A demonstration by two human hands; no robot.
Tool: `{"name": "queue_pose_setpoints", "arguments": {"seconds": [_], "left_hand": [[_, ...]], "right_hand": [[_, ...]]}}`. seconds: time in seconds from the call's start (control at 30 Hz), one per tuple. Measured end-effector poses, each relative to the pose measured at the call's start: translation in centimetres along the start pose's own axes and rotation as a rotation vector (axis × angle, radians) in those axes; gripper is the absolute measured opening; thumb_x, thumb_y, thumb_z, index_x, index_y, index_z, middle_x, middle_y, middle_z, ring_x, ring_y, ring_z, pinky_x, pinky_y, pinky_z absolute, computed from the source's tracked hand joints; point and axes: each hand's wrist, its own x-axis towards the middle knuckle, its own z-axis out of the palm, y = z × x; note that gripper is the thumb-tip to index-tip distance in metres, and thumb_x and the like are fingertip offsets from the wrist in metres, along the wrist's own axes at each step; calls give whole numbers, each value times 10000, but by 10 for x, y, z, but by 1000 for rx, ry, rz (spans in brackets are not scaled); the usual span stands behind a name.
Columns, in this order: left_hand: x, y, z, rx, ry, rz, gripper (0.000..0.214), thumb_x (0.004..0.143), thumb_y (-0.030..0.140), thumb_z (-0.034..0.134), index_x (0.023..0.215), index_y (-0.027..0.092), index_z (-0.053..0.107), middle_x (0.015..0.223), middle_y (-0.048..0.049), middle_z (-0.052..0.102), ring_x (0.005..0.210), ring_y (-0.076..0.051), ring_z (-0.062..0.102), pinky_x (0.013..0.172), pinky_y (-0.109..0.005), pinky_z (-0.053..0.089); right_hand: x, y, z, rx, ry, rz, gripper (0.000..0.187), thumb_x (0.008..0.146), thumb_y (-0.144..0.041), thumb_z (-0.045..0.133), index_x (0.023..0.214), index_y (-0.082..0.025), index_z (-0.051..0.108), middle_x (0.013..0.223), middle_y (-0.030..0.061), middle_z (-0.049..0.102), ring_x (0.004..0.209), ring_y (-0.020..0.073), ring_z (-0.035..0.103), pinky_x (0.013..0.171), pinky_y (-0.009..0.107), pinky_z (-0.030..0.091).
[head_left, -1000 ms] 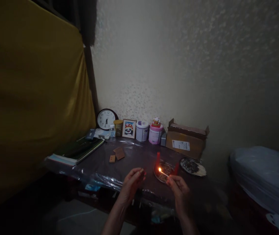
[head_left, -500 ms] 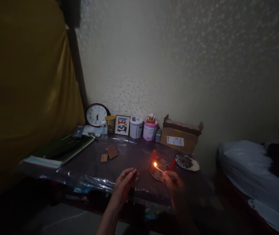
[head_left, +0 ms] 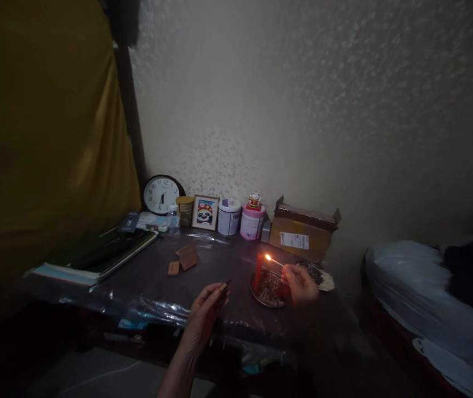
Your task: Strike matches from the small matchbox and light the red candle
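A lit match [head_left: 275,260] is pinched between the fingers of my right hand [head_left: 301,284], its flame just right of the top of an upright red candle [head_left: 259,271]. I cannot make out whether the flame touches the wick. The candle stands on a round metal plate [head_left: 256,298] strewn with brown bits; a second red candle there is mostly hidden behind my right hand. My left hand [head_left: 205,309] is closed round what looks like a small brown matchbox [head_left: 223,287], above the table's front edge, to the left of the plate.
Behind the right hand, a dish of matches [head_left: 325,281] is partly covered. A cardboard box [head_left: 302,235], two tins, a framed panda picture [head_left: 205,213] and a clock [head_left: 161,195] line the wall. Brown flat pieces [head_left: 187,257] and a green book [head_left: 107,254] lie leftward.
My right hand has risen and shifted right, bringing the burning match up beside the left candle's top. My left hand has moved slightly left and still grips the matchbox.
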Motion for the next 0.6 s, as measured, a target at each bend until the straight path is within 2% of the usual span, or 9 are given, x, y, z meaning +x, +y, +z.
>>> {"name": "queue_pose_setpoints", "arguments": {"seconds": [0.23,0.4,0.6], "left_hand": [[1,3,4,-2,-12,3,178,702,260,678,853,165,673,926,-49,694,886,-179,625,823,-298,458],[1,5,3,-6,5,7,188,686,268,691,841,165,674,901,-47,696,873,-183,629,819,-298,457],[1,5,-2,-5,6,-1,187,699,274,681,857,175,673,914,-49,697,883,-181,631,844,-309,449]], "right_hand": [[15,-8,6,-54,-38,-64,254,587,-403,686,692,-178,631,615,6,645,548,151,606,526,268,499],[15,-10,9,-170,-53,-152,255,648,-418,633,734,-179,629,673,24,667,604,168,620,569,273,491],[19,-6,13,-183,-69,-191,238,680,-405,615,755,-179,627,723,31,658,659,167,614,622,277,490]]}}
